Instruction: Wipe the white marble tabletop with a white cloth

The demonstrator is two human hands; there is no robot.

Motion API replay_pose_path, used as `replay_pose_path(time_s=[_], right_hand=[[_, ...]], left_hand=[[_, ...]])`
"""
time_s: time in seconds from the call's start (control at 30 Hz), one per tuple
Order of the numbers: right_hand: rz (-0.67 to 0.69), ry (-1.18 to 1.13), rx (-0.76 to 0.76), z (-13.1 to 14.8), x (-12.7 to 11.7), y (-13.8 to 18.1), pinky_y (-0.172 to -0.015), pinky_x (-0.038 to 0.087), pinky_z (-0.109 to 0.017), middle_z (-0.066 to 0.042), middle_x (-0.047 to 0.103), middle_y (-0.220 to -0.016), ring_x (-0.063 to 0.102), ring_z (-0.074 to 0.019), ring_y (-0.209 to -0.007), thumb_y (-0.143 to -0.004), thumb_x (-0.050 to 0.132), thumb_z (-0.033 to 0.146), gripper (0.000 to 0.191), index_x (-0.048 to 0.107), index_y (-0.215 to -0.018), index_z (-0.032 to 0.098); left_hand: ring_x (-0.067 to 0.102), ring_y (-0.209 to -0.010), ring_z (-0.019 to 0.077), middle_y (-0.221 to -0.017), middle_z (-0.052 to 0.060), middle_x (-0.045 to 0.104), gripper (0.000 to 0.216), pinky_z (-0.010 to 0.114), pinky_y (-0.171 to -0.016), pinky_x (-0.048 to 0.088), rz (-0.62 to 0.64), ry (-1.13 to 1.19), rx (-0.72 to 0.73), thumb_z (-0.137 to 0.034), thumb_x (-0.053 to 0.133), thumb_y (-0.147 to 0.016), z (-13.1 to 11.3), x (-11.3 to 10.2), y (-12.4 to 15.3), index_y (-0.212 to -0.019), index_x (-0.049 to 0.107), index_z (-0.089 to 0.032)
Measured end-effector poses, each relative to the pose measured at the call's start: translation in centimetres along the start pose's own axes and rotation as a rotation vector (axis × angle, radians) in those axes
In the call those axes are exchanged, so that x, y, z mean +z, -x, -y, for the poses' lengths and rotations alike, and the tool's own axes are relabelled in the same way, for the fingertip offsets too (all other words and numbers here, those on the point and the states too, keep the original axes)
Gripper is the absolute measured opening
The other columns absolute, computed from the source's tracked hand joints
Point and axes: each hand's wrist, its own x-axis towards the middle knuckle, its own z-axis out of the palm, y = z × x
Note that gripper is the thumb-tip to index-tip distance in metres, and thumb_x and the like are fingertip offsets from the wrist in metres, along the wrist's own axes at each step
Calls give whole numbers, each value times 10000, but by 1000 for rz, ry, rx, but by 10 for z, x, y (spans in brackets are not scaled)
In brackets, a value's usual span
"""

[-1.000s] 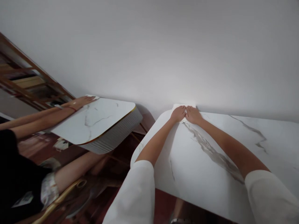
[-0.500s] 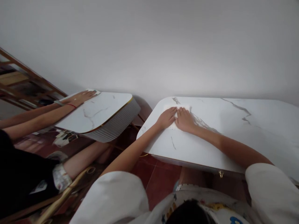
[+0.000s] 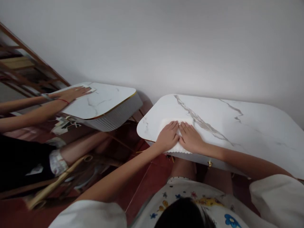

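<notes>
My left hand [image 3: 168, 135] lies flat on a white cloth [image 3: 177, 148], fingers stretched out. Beside it my right hand [image 3: 190, 136] presses on the same cloth, also flat, with the fingertips of both hands almost meeting. The cloth is spread on a white marble-patterned tabletop [image 3: 213, 110], near its left front edge. Its scalloped near edge hangs a little over the table's front.
To the left, another person's hands [image 3: 76, 92] rest on a white cloth [image 3: 91, 89] on a second marble-patterned table [image 3: 111, 98]. A wooden rack [image 3: 26, 60] leans behind that person. A bamboo chair [image 3: 68, 177] stands below. A pale wall [image 3: 166, 47] is behind both tables.
Both my hands have drawn the cloth towards me, from the middle of the tabletop to its front edge. The view has shifted slightly.
</notes>
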Motion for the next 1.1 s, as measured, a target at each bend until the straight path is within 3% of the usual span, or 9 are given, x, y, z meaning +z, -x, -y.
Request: replay_pose_path(time_s=[0.13,0.27,0.5,0.63,0.73,0.9,1.1], right_hand=[[34,-20,84,-43,-9,-5,-1129,162,-423,-182,259,-1492,200,-272,-1386,-868,345,303,629,282,-1411,-6],[90,-116,214,-86,-14,-42,-1124,171,-397,-170,261,-1495,212,-258,-1383,-870,358,282,628,252,-1424,5],[-105,16,230,-125,3,-127,-1105,177,-383,-151,341,-1464,260,-244,-1356,-901,296,221,524,345,-1380,17],[-120,53,209,-138,13,-171,-1098,190,-382,-153,353,-1458,267,-247,-1350,-909,300,247,527,355,-1375,6],[-117,34,190,-151,14,-196,-1095,197,-379,-139,354,-1460,276,-243,-1345,-905,305,251,531,356,-1380,20],[-134,60,214,-185,9,-203,-1074,218,-402,-152,376,-1444,299,-278,-1325,-898,308,241,527,373,-1370,18],[-159,109,344,-212,-1,-165,-1072,206,-446,-171,361,-1447,278,-302,-1333,-902,281,236,533,358,-1373,-2]], left_hand=[[389,-1303,249,-1375,161,459,533,394,-1108,289,4,17,17,-202,382,-800,-16,11,-46,-1297,460,-27],[421,-1279,223,-1356,130,490,505,347,-1094,312,-3,51,14,-195,400,-802,-6,25,-99,-1279,493,-58],[447,-1259,194,-1346,87,509,465,326,-1076,331,-36,95,-40,-193,375,-821,59,47,-179,-1254,525,-117],[433,-1269,189,-1366,91,488,473,334,-1080,318,-27,81,-27,-194,344,-836,102,58,-208,-1275,502,-111],[429,-1269,196,-1364,112,485,469,341,-1077,316,-33,44,-45,-201,316,-859,119,65,-226,-1277,495,-88],[442,-1253,195,-1343,111,506,461,325,-1074,312,-34,41,1,-208,326,-865,112,77,-264,-1276,495,-86],[422,-1270,203,-1359,130,485,464,337,-1077,305,-15,92,150,-213,323,-876,71,87,-288,-1291,473,-69]])
